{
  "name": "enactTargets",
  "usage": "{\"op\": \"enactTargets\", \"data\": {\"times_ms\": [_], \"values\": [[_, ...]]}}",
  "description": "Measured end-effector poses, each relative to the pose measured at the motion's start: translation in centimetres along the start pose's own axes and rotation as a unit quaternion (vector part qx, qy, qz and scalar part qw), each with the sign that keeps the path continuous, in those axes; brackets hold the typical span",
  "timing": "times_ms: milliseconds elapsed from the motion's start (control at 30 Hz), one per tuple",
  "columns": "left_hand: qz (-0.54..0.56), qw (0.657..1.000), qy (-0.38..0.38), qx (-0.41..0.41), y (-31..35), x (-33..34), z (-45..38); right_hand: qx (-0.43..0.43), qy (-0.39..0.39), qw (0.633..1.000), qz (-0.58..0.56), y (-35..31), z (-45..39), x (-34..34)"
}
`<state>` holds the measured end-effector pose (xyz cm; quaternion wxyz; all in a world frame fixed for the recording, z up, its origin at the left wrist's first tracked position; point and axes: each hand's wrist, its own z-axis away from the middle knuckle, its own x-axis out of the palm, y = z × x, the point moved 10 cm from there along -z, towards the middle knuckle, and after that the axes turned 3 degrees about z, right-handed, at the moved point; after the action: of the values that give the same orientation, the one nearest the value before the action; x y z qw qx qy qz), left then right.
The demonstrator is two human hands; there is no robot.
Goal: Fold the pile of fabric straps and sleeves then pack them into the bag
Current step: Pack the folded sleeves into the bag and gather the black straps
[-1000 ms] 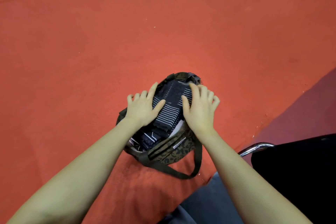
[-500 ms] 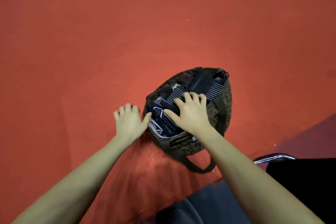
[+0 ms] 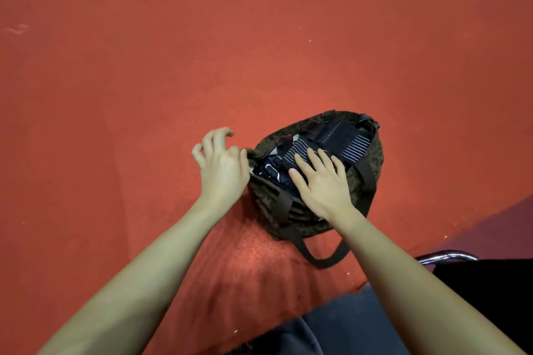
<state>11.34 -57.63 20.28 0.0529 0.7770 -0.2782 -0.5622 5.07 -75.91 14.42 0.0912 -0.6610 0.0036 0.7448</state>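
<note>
A camouflage-print tote bag (image 3: 372,164) sits on the red-covered tabletop (image 3: 144,81), its mouth open and packed with folded dark fabric straps and sleeves (image 3: 343,141) showing white stripes. The right hand (image 3: 323,181) lies flat on top of that fabric, its grip spread with straight fingers, while the left hand (image 3: 222,164) is at the bag's left rim, thumb against the edge and the other fingers curled loosely above the cloth. One brown carry handle (image 3: 320,256) loops out toward the person, near a chrome chair rail (image 3: 444,256).
</note>
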Motion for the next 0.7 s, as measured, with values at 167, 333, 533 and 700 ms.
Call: {"op": "enactTargets", "data": {"times_ms": [167, 333, 533, 700], "values": [[-0.029, 0.99, -0.137, -0.002, 0.4, 2.0, -0.8, -0.037, 0.051, 0.997, -0.039, 2.4, 0.6, -3.1], [-0.03, 0.974, -0.218, -0.047, 1.2, 5.7, -4.2, -0.133, 0.044, 0.988, -0.063, 3.2, 1.2, -4.0], [-0.022, 0.925, -0.363, -0.113, 0.5, 13.0, -5.5, -0.179, 0.003, 0.98, -0.081, 3.9, 1.4, -3.2], [-0.032, 0.93, -0.353, -0.095, 0.5, 14.1, -5.9, -0.186, 0.01, 0.978, -0.094, 4.8, 2.2, -2.8]]}}
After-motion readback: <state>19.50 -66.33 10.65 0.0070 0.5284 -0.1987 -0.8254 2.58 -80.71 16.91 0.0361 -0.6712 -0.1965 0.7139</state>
